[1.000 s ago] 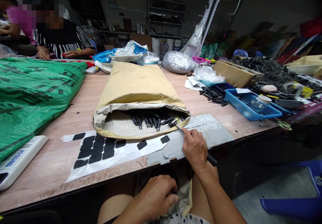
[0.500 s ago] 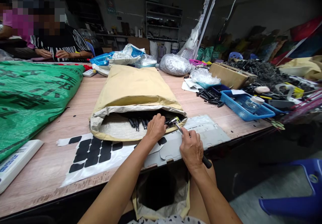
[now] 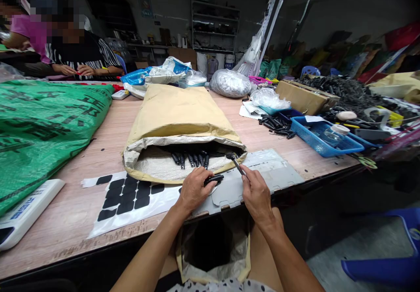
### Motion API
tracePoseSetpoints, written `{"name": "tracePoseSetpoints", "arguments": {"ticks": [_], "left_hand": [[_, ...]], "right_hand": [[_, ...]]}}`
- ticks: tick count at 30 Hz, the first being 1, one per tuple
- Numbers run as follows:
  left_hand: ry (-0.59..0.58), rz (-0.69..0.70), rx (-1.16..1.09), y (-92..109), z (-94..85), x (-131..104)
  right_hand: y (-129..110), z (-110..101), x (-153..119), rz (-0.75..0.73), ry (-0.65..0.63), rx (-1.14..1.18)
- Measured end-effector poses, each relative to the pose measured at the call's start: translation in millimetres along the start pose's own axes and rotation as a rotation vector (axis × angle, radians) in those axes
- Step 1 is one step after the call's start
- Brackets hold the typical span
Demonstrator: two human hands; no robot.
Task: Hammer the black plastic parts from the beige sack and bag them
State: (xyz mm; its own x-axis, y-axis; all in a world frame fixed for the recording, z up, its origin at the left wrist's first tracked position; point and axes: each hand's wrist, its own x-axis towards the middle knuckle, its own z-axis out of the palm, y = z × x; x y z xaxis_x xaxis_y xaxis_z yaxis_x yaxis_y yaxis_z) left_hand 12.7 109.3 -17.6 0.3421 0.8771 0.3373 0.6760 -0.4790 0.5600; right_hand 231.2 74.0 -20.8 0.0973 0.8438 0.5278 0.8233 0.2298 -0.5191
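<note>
My left hand [image 3: 196, 188] is closed round a black pen-shaped piece [image 3: 214, 179], just in front of the sack's mouth and above the grey board [image 3: 229, 191]. My right hand [image 3: 257, 191] grips a small hammer [image 3: 235, 161] by its shaft, its head close to the right corner of the sack's opening. Inside the open yellow-brown sack [image 3: 187, 112], several black pen-shaped pieces [image 3: 190, 158] lie with their tips toward me. A white sheet with black rounded squares [image 3: 126, 200] lies partly under the sack's front edge.
A second open sack [image 3: 215, 272] sits at my lap below the table edge. Green sack [image 3: 49, 130] and white box [image 3: 29, 213] lie left. Right stand a blue basket [image 3: 323, 145], loose black parts [image 3: 277, 123] and a carton [image 3: 305, 97]. A co-worker [image 3: 82, 55] sits across.
My left hand has come out of the sack's mouth toward me with a black pen-shaped piece. The hammer has turned in my right hand, which shifted slightly right.
</note>
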Motion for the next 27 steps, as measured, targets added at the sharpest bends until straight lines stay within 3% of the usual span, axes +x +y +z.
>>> {"name": "tracePoseSetpoints", "arguments": {"ticks": [4, 11, 18, 27], "left_hand": [[0.035, -0.054, -0.058, -1, -0.7, 3], [0.017, -0.145, -0.138, -2, -0.5, 5], [0.031, -0.153, -0.145, -3, 2.5, 6], [0.039, -0.132, -0.160, -2, 0.4, 5]], "right_hand": [[-9, -11, -13, -0.035, -0.039, 0.220], [-31, -30, -19, -0.098, -0.089, 0.163], [-28, -21, -30, -0.113, -0.139, 0.108], [-42, -24, -32, -0.166, -0.168, 0.143]]}}
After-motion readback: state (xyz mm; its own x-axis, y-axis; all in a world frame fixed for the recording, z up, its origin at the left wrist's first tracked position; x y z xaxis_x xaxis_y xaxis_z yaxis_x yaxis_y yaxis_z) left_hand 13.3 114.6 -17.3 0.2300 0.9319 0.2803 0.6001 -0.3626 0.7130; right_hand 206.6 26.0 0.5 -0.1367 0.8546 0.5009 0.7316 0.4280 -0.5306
